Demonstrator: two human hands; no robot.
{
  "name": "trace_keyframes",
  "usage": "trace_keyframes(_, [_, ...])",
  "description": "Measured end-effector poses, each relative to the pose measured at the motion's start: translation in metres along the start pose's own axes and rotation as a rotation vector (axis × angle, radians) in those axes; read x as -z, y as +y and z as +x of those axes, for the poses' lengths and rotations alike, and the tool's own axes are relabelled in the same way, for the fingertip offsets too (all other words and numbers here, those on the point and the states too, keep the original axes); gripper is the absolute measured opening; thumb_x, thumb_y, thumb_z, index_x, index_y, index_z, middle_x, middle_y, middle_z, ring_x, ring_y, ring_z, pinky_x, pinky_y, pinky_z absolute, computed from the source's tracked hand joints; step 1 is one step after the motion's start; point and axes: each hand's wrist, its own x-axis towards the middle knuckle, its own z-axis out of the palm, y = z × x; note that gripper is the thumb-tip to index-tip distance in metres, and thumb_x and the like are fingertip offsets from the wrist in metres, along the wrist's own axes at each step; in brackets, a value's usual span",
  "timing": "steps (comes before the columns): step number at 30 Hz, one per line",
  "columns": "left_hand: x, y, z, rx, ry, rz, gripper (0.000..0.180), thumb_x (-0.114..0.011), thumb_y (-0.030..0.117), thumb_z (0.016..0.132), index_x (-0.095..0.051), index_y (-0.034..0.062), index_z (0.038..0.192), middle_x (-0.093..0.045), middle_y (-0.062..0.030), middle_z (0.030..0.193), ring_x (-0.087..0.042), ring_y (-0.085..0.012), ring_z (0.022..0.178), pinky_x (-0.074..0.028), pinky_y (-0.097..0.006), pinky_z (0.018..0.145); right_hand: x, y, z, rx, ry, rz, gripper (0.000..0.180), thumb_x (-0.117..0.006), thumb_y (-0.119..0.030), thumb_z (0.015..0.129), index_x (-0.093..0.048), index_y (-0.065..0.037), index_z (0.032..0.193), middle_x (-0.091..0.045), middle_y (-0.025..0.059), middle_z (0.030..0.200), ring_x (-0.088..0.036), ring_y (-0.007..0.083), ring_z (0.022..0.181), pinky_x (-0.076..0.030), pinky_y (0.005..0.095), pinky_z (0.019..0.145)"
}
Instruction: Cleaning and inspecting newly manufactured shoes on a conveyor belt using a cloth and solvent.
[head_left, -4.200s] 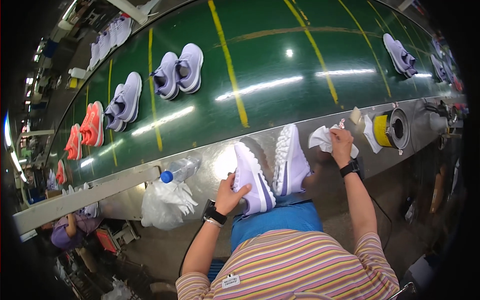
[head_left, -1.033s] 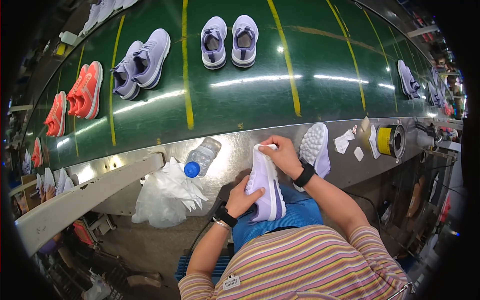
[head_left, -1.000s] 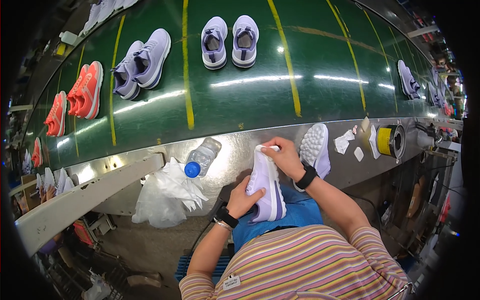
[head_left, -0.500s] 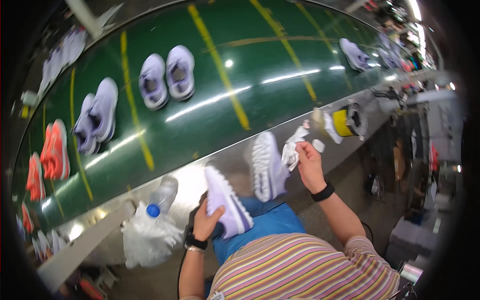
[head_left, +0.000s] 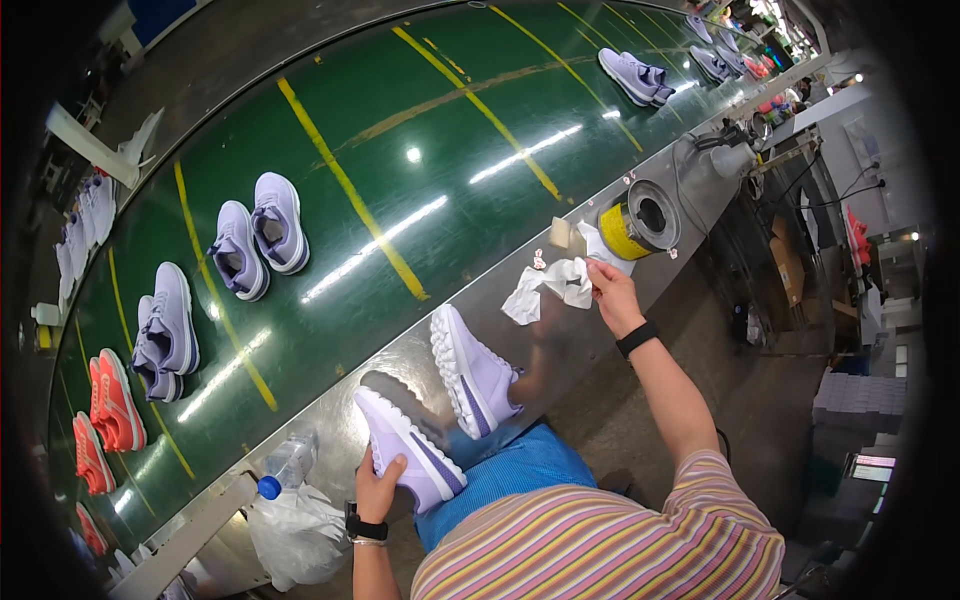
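Note:
A lavender sneaker (head_left: 408,450) with a white sole lies tilted on its side on the metal ledge (head_left: 540,375), and my left hand (head_left: 378,490) grips it by the near end. Just to its right, a matching sneaker (head_left: 472,372) rests with its sole turned left, touched by neither hand. My right hand (head_left: 614,298) pinches the edge of a crumpled white cloth or paper piece (head_left: 548,287), which trails left over the ledge. Close beyond that hand are a round can (head_left: 626,232) with a yellow label and a small beige block (head_left: 567,236).
Beyond the ledge runs a green conveyor belt (head_left: 370,150) with yellow cross lines. It carries lavender sneakers (head_left: 255,235) and coral ones (head_left: 112,405). At the ledge's left are a clear bottle (head_left: 292,458) with a blue cap and a plastic bag (head_left: 298,540).
My right hand has moved away from the right sneaker toward the can, with the white piece now more spread out. The view has shifted, and the left hand still holds its sneaker.

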Motion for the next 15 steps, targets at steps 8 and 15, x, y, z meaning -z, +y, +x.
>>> trace_keyframes(8, [-0.004, -0.002, -0.002, 0.044, 0.036, -0.004, 0.049, -0.064, 0.019, 0.078, -0.047, -0.0064, 0.117, -0.059, -0.0112, 0.103, -0.056, -0.016, 0.09, -0.044, -0.028, 0.08, 0.006, -0.032, -0.013, -0.16, -0.183, 0.157, 0.02, -0.057, -0.007, 0.086, -0.06, 0.004, 0.102, -0.06, 0.0011, 0.083, -0.052, 0.008, 0.072, -0.041, 0.0207, 0.068])
trace_keyframes(15, [-0.007, 0.002, -0.004, 0.04, 0.08, 0.084, 0.05, -0.065, 0.019, 0.076, -0.048, -0.0064, 0.115, -0.061, -0.0114, 0.099, -0.058, -0.0155, 0.087, -0.046, -0.028, 0.076, 0.014, -0.032, -0.007, -0.008, -0.4, -0.22, 0.015, -0.057, -0.005, 0.084, -0.062, 0.0, 0.098, -0.061, 0.0045, 0.096, -0.054, 0.008, 0.082, -0.042, 0.0225, 0.074])
